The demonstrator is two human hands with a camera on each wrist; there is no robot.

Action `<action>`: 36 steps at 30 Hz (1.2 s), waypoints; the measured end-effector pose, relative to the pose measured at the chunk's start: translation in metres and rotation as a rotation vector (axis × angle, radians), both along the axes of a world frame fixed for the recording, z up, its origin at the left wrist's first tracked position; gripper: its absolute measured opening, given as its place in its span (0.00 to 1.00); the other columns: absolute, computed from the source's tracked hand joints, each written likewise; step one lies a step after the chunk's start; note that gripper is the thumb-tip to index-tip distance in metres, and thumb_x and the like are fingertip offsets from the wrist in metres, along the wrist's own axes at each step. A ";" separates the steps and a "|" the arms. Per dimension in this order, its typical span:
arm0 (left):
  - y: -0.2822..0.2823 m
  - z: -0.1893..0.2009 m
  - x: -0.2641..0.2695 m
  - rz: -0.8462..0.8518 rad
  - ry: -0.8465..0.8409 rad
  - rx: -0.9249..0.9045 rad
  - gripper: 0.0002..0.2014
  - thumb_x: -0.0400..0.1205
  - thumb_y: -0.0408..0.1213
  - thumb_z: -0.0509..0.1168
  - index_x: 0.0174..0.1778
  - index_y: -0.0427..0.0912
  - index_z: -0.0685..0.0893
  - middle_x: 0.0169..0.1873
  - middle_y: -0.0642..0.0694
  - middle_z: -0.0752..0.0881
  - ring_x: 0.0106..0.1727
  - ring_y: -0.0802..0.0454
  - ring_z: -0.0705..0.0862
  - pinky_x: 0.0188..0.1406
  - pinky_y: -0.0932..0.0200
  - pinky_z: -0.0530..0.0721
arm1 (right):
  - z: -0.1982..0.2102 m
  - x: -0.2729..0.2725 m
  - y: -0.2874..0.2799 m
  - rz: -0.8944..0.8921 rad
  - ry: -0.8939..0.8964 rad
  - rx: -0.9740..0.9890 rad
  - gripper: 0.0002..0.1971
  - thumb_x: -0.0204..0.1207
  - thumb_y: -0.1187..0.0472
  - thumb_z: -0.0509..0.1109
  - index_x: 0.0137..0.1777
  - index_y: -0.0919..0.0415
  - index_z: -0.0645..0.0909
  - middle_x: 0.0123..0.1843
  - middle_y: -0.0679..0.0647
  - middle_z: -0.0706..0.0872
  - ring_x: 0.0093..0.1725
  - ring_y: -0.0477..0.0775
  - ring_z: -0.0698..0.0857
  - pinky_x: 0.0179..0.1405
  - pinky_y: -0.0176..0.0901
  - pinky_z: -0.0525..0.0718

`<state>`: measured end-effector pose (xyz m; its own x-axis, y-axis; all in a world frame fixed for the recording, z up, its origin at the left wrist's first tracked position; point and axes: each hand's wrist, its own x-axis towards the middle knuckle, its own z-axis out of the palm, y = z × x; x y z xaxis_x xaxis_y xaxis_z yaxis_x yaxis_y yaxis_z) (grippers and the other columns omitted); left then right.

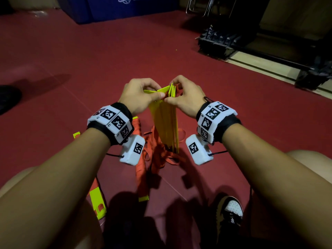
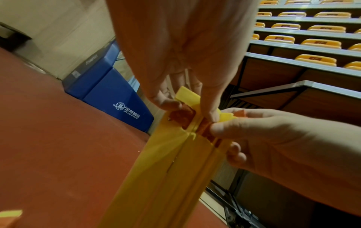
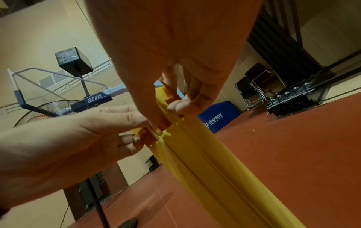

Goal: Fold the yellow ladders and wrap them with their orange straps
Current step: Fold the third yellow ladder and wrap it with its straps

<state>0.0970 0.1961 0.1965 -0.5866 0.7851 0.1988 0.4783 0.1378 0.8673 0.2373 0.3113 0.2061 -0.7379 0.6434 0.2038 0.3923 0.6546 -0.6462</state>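
The lower ends of the gathered flat yellow plastic ladder rungs (image 1: 168, 123) drop behind the two white wrist units, so where they meet the dark red sports floor (image 1: 89, 56) is hidden; the rungs overlap too tightly to count, though about four edges show at the top. The left hand (image 1: 139, 95) pinches the top of this bundle between thumb and curled fingers, and the right hand (image 1: 185, 95) pinches it from the other side, thumbs nearly touching. In the left wrist view an orange woven strap (image 2: 185, 114) threads through the rung ends under the fingers; more loose strap lies tangled on the floor between the forearms. Two further yellow rung pieces (image 1: 98, 203) lie flat near the floor's close edge, partly covered by the left forearm.

The room is a dim sports hall. One blue padded block (image 1: 125, 8) with white lettering stands at the far edge, cut off by the frame. Folding chairs (image 3: 255, 88), two as far as can be told, lean by the wall, beside a black rack (image 1: 218, 44). Tiers of orange seats (image 2: 320, 43) rise on the right. One patterned shoe (image 1: 230, 212) shows below.
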 end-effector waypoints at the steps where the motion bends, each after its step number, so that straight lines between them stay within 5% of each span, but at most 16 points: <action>1: 0.000 0.001 0.002 -0.023 -0.005 -0.001 0.08 0.66 0.49 0.82 0.37 0.56 0.91 0.34 0.50 0.92 0.37 0.54 0.88 0.50 0.47 0.89 | 0.000 0.000 0.000 0.003 -0.003 0.001 0.25 0.67 0.52 0.82 0.62 0.53 0.78 0.50 0.46 0.84 0.46 0.50 0.81 0.42 0.37 0.70; 5: -0.002 0.003 0.006 -0.064 -0.042 0.015 0.14 0.60 0.56 0.80 0.38 0.58 0.92 0.36 0.47 0.92 0.40 0.48 0.89 0.56 0.37 0.88 | -0.002 0.000 -0.001 0.015 0.006 0.012 0.30 0.63 0.51 0.86 0.62 0.52 0.77 0.48 0.45 0.82 0.43 0.50 0.78 0.40 0.38 0.68; 11: -0.004 0.011 0.011 -0.168 -0.150 0.016 0.16 0.75 0.20 0.76 0.50 0.43 0.85 0.41 0.45 0.86 0.41 0.47 0.86 0.52 0.47 0.84 | -0.001 0.001 -0.005 0.044 0.023 0.016 0.25 0.64 0.51 0.84 0.59 0.51 0.79 0.49 0.49 0.84 0.45 0.52 0.79 0.43 0.43 0.73; 15: -0.003 0.012 0.012 -0.119 -0.198 0.053 0.24 0.69 0.25 0.80 0.55 0.46 0.79 0.56 0.38 0.86 0.54 0.48 0.87 0.59 0.51 0.87 | -0.001 0.001 -0.007 0.042 0.043 0.001 0.26 0.65 0.53 0.84 0.61 0.52 0.80 0.48 0.46 0.85 0.41 0.49 0.79 0.43 0.42 0.75; 20: -0.004 0.010 0.011 -0.170 -0.272 0.063 0.23 0.77 0.15 0.73 0.66 0.35 0.79 0.60 0.37 0.87 0.57 0.51 0.89 0.61 0.60 0.88 | -0.002 0.000 -0.004 0.023 0.033 -0.023 0.28 0.64 0.53 0.85 0.63 0.50 0.79 0.43 0.40 0.82 0.35 0.37 0.76 0.34 0.31 0.71; 25: -0.005 0.006 0.008 -0.204 -0.251 0.034 0.24 0.75 0.17 0.75 0.64 0.40 0.82 0.59 0.42 0.89 0.55 0.55 0.90 0.56 0.62 0.88 | -0.004 -0.003 -0.003 0.021 -0.056 0.005 0.23 0.65 0.49 0.84 0.58 0.54 0.82 0.33 0.42 0.78 0.41 0.51 0.81 0.39 0.41 0.74; 28: -0.006 0.003 0.008 -0.191 -0.246 0.066 0.23 0.74 0.18 0.77 0.61 0.41 0.84 0.57 0.40 0.90 0.52 0.56 0.91 0.57 0.61 0.88 | -0.006 -0.004 -0.003 0.059 -0.061 0.019 0.19 0.67 0.50 0.83 0.55 0.53 0.83 0.30 0.41 0.76 0.38 0.50 0.78 0.34 0.40 0.70; 32: -0.007 0.001 0.004 -0.151 -0.205 0.088 0.21 0.73 0.23 0.80 0.57 0.45 0.86 0.55 0.39 0.91 0.51 0.53 0.91 0.59 0.58 0.89 | -0.009 -0.005 -0.004 0.086 -0.034 0.036 0.13 0.71 0.51 0.79 0.53 0.51 0.84 0.29 0.41 0.77 0.34 0.46 0.77 0.28 0.25 0.67; 36: -0.007 -0.001 0.002 -0.147 -0.219 0.089 0.21 0.73 0.23 0.79 0.61 0.37 0.87 0.54 0.41 0.91 0.51 0.54 0.92 0.58 0.59 0.89 | -0.009 -0.009 -0.003 0.098 -0.024 0.027 0.15 0.70 0.52 0.80 0.55 0.51 0.83 0.30 0.42 0.78 0.33 0.43 0.77 0.28 0.26 0.67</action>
<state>0.0991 0.1893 0.1959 -0.5046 0.8500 0.1514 0.2871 -0.0002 0.9579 0.2287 0.3082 0.1974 -0.8017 0.5628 0.2011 0.3413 0.7073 -0.6190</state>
